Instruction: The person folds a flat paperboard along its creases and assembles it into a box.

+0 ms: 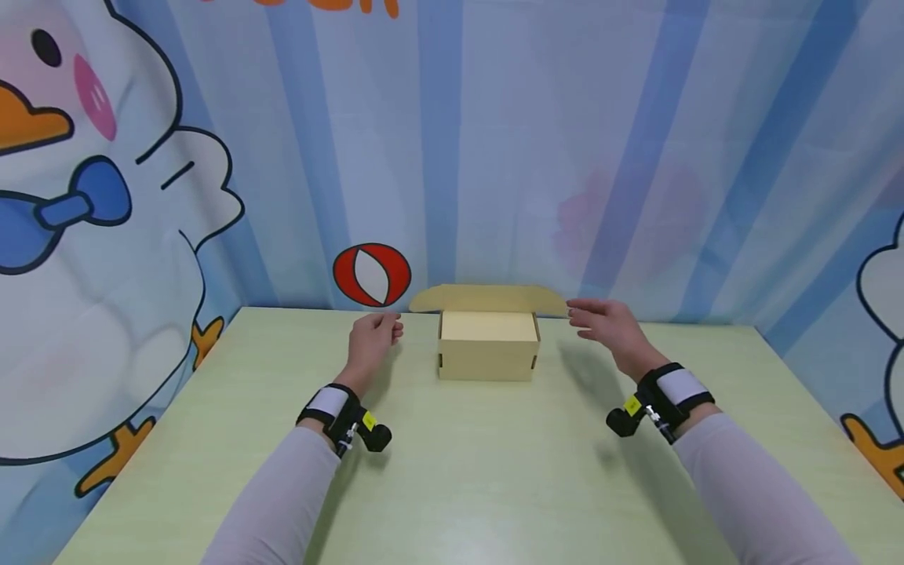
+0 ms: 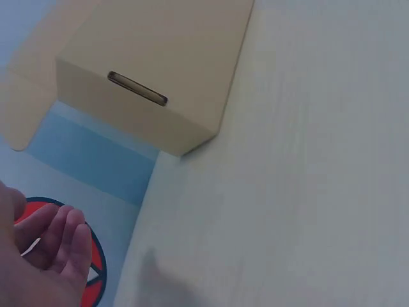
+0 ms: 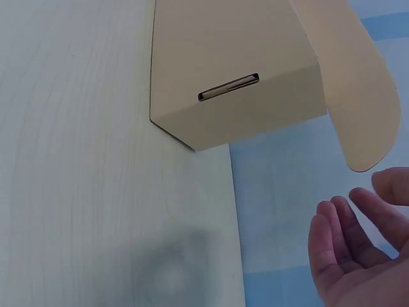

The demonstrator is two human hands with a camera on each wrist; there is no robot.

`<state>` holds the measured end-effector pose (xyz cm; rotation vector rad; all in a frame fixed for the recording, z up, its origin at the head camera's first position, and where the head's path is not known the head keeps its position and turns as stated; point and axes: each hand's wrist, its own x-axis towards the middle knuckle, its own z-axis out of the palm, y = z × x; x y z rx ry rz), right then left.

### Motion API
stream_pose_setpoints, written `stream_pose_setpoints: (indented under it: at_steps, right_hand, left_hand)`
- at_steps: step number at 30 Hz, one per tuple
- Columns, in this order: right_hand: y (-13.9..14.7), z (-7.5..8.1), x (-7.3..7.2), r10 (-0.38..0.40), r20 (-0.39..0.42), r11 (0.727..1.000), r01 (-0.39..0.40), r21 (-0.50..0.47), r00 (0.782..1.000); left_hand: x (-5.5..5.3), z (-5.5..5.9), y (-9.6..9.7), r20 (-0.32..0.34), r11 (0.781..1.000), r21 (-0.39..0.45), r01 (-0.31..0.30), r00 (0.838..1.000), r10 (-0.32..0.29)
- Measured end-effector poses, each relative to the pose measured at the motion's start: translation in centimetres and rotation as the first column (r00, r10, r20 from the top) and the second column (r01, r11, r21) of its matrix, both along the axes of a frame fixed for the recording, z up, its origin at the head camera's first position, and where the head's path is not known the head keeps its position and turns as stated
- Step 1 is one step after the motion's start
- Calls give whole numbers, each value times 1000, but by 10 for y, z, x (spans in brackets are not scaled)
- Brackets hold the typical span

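Note:
A small tan cardboard box (image 1: 487, 359) stands near the back of the table, its lid (image 1: 487, 298) raised behind it with rounded side ends. To the left of the box, apart from it, my left hand (image 1: 373, 347) hovers with loosely curled fingers and holds nothing. My right hand (image 1: 611, 333) is off the lid's right end, its fingers slightly bent and nothing in them. In the left wrist view a slot (image 2: 137, 88) shows in the box's side. The right wrist view shows a small gap between the fingers and the lid flap (image 3: 374, 121). The box's inside is hidden.
The pale wooden table (image 1: 459, 471) ends just behind the box. A blue striped backdrop (image 1: 508, 157) hangs beyond it, printed with a red-and-white ball (image 1: 346, 271) and a large white duck (image 1: 85, 337) on the left. Both wrists wear strapped cameras.

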<state>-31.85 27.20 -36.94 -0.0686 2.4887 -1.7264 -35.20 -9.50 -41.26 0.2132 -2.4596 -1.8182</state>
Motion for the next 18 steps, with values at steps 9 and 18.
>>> stream_pose_setpoints:
  at_steps: [9, 18]
  right_hand:
    - [-15, 11, 0, -14, -184, 997, 28, 72, 983]
    - [-24, 12, 0, -2, -245, 987, 41, 152, 970]
  left_hand:
    - [1, 37, 12, -192, 990, -76, 117, 973, -129]
    - [6, 43, 15, -229, 934, -290, 209, 932, -280]
